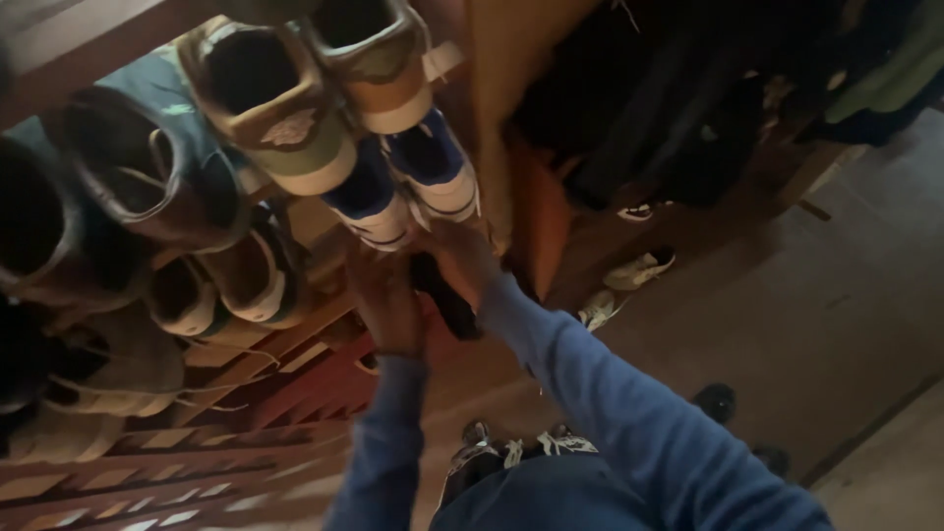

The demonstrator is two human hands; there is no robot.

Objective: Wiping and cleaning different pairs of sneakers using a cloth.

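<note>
Shoe rack [246,379]: wooden slats are carrying paired shoes, heels outward for easy grabbing.
Blue-and-white sneakers [413,187]: sitting side by side just above both hands.
Dark shoe [442,295]: being held between the hands at the rack.
Right hand [462,251]: gripping it; finger spread unclear.
Left hand [388,305]: bracing alongside; fingers blurred.
</note>
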